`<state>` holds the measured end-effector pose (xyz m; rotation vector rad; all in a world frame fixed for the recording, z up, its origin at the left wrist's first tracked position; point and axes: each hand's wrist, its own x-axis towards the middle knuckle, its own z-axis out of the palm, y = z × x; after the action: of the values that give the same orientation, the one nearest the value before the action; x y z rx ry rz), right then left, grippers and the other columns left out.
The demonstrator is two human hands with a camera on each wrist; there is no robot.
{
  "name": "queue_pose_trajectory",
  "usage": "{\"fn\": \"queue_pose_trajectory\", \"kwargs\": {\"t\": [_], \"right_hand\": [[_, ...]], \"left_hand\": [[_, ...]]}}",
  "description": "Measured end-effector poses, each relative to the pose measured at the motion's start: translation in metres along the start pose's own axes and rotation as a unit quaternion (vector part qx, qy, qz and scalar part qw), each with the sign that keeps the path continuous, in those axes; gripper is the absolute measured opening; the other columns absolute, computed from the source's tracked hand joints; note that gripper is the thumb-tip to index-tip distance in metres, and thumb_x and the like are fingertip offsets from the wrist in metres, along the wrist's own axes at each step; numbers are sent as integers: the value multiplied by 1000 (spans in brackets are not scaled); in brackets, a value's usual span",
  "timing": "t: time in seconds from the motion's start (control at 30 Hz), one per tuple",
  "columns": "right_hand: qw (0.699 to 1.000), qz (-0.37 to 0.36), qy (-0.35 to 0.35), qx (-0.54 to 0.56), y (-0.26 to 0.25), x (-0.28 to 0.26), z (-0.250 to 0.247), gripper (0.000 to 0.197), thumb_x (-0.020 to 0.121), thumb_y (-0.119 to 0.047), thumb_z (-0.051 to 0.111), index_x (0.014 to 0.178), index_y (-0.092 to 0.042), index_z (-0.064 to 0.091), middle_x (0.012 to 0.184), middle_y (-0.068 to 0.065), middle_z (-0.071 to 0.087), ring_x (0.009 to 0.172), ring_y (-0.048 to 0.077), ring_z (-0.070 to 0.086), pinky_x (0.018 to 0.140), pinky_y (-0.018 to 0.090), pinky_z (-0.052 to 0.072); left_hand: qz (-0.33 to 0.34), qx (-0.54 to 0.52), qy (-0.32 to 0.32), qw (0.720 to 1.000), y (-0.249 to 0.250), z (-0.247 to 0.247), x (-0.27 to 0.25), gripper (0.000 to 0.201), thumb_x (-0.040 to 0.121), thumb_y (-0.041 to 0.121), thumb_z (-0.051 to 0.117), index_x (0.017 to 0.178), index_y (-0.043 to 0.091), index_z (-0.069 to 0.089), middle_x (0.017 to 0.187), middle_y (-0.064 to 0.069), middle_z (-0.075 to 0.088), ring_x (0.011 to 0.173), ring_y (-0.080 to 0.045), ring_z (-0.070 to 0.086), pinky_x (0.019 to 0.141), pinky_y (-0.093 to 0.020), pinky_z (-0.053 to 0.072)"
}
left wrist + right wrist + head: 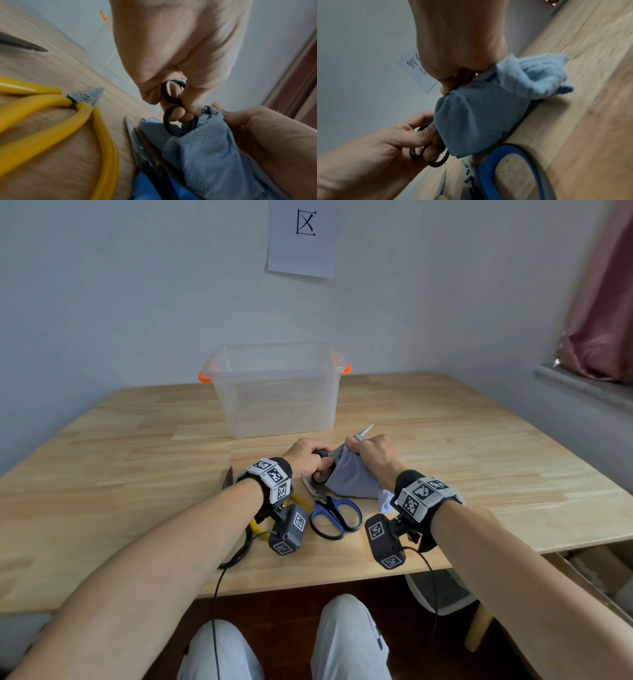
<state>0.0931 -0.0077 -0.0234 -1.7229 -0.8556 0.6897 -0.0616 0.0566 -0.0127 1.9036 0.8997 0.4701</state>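
My left hand [308, 455] grips the black ring handles of a small pair of scissors [178, 108], fingers curled through the loops [426, 154]. My right hand [371, 451] pinches a blue-grey cloth [352, 477] around the scissors' blades; the cloth [211, 155] drapes down onto the wooden table [445, 446], its lighter end [537, 75] trailing behind the hand. The metal blade tip [365, 431] pokes out beyond the right hand's fingers. The rest of the blades is hidden in the cloth.
Blue-handled scissors [334, 513] lie on the table just in front of the cloth. Yellow-handled pliers [56, 115] lie under my left wrist, with a dark blade tip [227, 477] to their left. A transparent bin with orange latches [274, 392] stands behind the hands.
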Motion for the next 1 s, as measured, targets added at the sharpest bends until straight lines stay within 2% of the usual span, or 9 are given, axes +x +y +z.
{"fn": "queue_pose_trajectory", "kwargs": {"t": [0.1, 0.2, 0.33, 0.5, 0.6, 0.67, 0.73, 0.87, 1.0], "right_hand": [[999, 5, 32, -6, -1, 5, -5, 43, 91, -34, 68, 61, -8, 52, 60, 6, 49, 59, 17, 45, 54, 28, 35], [999, -4, 30, -19, -2, 2, -2, 46, 92, -32, 66, 57, -8, 48, 57, 5, 46, 56, 17, 42, 51, 27, 32], [1000, -14, -8, -23, 0, -5, 7, 36, 92, -31, 65, 76, 1, 63, 71, 13, 56, 67, 21, 51, 59, 30, 39], [1000, -1, 27, -16, -2, 6, -1, 45, 88, -39, 68, 65, -1, 60, 70, 15, 60, 70, 26, 56, 62, 38, 43], [999, 10, 42, -9, -5, 11, -6, 49, 86, -42, 68, 77, 6, 68, 82, 24, 69, 82, 37, 67, 72, 46, 53], [999, 7, 45, -2, -7, 8, -5, 46, 89, -40, 67, 69, 1, 62, 71, 18, 63, 72, 31, 60, 64, 40, 47], [999, 11, 34, -5, -4, 6, -2, 47, 92, -38, 65, 60, -7, 50, 59, 7, 50, 61, 22, 46, 55, 31, 36], [1000, -1, 15, -19, 0, 6, -1, 51, 94, -35, 64, 54, -10, 43, 54, 4, 41, 56, 18, 39, 54, 30, 31], [999, 5, 39, -12, -4, 14, -11, 49, 92, -40, 65, 58, -7, 53, 59, 7, 51, 63, 21, 48, 61, 33, 38]], "left_hand": [[-7, -6, -5, 1000, 0, -1, -2, 12, 95, 2, 61, 104, 3, 68, 65, -8, 54, 50, -12, 46, 47, -16, 42], [-9, -2, 0, 1000, -1, -3, -1, 15, 95, 3, 61, 107, -1, 68, 69, -10, 56, 53, -14, 47, 50, -20, 42], [-2, 8, 9, 1000, 1, -3, -1, 12, 94, 3, 62, 104, 3, 70, 78, -10, 58, 58, -15, 50, 54, -21, 44], [-16, -17, 9, 1000, 4, -5, -5, 11, 94, 3, 62, 102, 9, 67, 69, -7, 55, 55, -14, 46, 55, -22, 43], [-19, -19, 9, 1000, 6, -7, -8, 17, 94, -1, 61, 99, 15, 62, 65, -7, 53, 53, -14, 44, 54, -22, 42], [-19, -21, 11, 1000, 5, -8, -8, 19, 94, -1, 61, 93, 17, 62, 64, -7, 53, 53, -15, 44, 56, -24, 42], [-19, -17, 12, 1000, 3, -9, -8, 18, 94, 0, 61, 90, 17, 64, 64, -8, 54, 53, -15, 44, 56, -25, 42], [-22, -15, 4, 1000, 4, -9, -7, 12, 94, 1, 61, 102, 8, 66, 64, -7, 54, 52, -13, 45, 50, -19, 43], [-27, -27, 14, 999, 10, -9, -8, 24, 94, 0, 61, 116, 7, 60, 66, -6, 55, 51, -11, 47, 51, -18, 43]]}}
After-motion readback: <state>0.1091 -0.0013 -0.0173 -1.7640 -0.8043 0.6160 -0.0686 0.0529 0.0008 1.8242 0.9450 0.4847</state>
